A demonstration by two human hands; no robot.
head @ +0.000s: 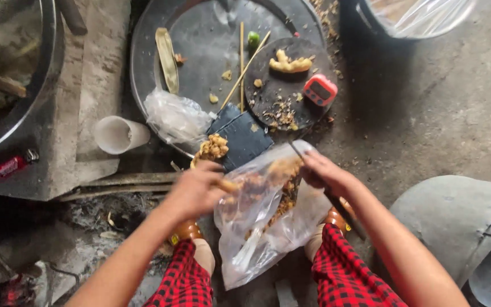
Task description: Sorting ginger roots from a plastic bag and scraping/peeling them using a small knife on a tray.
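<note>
Nearest: knees in red-black checked trousers (345, 273), feet in sandals on the concrete floor (427, 119). Between the knees a clear plastic bag (262, 216) holding brown crumbly food, mouth up and open toward the hands. Left hand (195, 190) grips the bag's left rim, fingers curled closed on the plastic, a bit of the food near its fingertips. Right hand (325, 173) closed on a dark knife (342, 210), handle running back along the forearm, thin tip at the bag's upper right rim; whether it also pinches the plastic, cannot tell.

Just beyond the bag: a dark slate piece (242, 136) with a heap of brown food (211, 148) at its left edge. Next to that a crumpled empty bag (174, 116) and a white cup (119, 135) lying on its side.

Farther: big round metal tray (200, 51) with a dark round board (282, 85) on it, ginger (288, 64) and scraps on the board, red timer (320, 89) at its right edge, two thin sticks (242, 62), a lime (253, 40), a pale husk strip (167, 59).

Far left: wok (12, 68), red lighter (8, 167) on the ledge. Right: grey metal sheet (456, 216).
</note>
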